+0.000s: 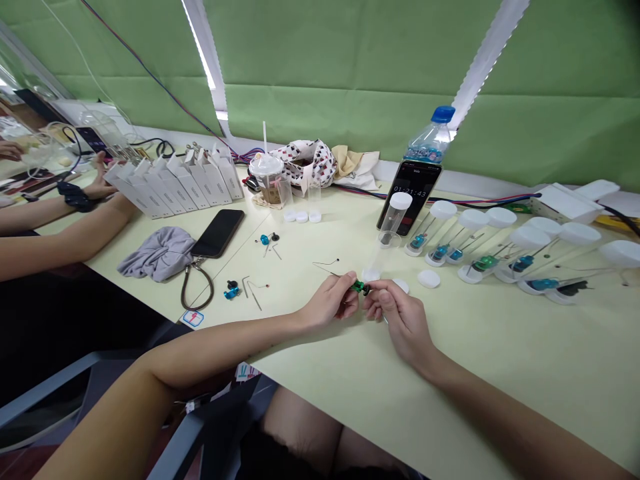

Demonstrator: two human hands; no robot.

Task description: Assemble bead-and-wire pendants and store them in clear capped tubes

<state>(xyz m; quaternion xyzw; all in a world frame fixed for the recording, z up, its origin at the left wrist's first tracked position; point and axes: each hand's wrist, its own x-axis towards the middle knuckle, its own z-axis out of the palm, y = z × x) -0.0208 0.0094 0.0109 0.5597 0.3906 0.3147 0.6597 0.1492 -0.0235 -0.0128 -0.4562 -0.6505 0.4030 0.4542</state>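
Note:
My left hand [333, 300] and my right hand [395, 310] meet over the pale table [500, 347], both pinched on a small green part [358, 287] with a black end. A thin metal pin sticks out leftward from my left hand's fingers. Just behind the hands stands an open clear tube [385, 250] with a loose white cap [429, 279] beside it. On the table to the left lie small blue parts [231, 292], a black knob and bent metal pins [255, 293].
A row of capped clear tubes [480, 250] holding blue and green parts lies at right. A phone showing a timer [410, 197] leans on a water bottle [430, 140]. A black phone [219, 232], grey cloth [160, 253], white boxes [175, 183] and another person's arms [60, 227] are at left.

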